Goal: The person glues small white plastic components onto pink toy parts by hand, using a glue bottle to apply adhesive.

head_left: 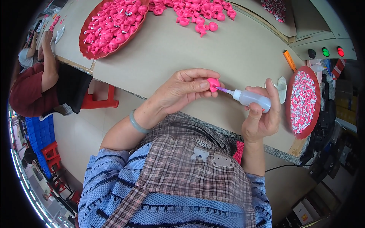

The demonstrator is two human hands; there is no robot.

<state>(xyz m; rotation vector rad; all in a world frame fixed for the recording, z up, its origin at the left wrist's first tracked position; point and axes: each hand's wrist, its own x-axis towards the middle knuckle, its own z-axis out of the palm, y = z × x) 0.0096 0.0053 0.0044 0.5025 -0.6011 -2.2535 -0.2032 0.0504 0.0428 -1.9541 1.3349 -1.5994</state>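
Between the thumb and fingers of my left hand (186, 89) is a small rounded pink plastic piece (213, 83), held over the table. My right hand (262, 116) grips a translucent squeeze bottle (254, 100) lying sideways, its purple needle tip (223, 89) pointing left. That tip meets the pink piece at its right side; whether it goes into an opening there, I cannot make out. My right index finger is raised along the bottle's far side.
A red scalloped tray (85, 45) heaped with pink pieces stands far left, with loose pink pieces (201, 15) beside it. At right are a red tray (291, 125) of small pink-and-silver parts, an orange marker (289, 60) and a white tissue (281, 88). Another person (34, 89) sits left.
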